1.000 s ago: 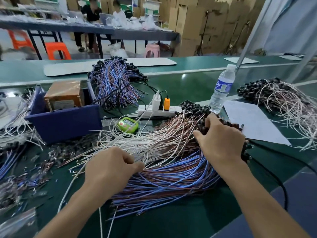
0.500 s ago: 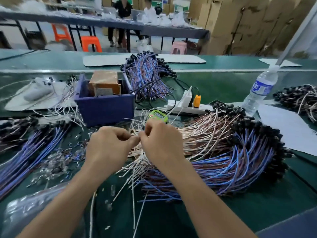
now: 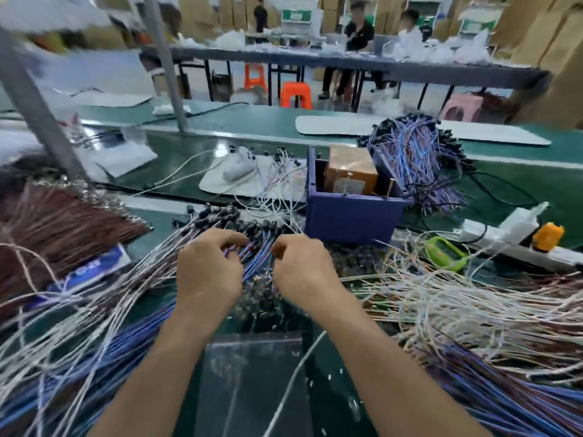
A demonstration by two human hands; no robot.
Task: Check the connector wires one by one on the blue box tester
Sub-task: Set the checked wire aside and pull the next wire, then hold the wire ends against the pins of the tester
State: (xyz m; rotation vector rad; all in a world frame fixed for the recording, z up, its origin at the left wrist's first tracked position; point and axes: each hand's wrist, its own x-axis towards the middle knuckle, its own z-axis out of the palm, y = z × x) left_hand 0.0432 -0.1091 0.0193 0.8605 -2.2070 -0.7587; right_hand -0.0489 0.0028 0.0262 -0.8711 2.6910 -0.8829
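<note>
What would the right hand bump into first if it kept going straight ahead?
The right hand would probably meet the blue wires just ahead of it first; the blue box sits farther back, though depth is unclear.

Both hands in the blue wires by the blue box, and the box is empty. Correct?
Not empty: the head view shows a brown unit standing in the blue box. Left hand and right hand are in the blue wires.

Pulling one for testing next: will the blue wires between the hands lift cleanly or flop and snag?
Probably floppy: the blue wires curve loosely over the bench. Likely to snag: they lie tangled with white wires and end in black connectors. Probably light: the left hand holds some by fingertips alone.
</note>
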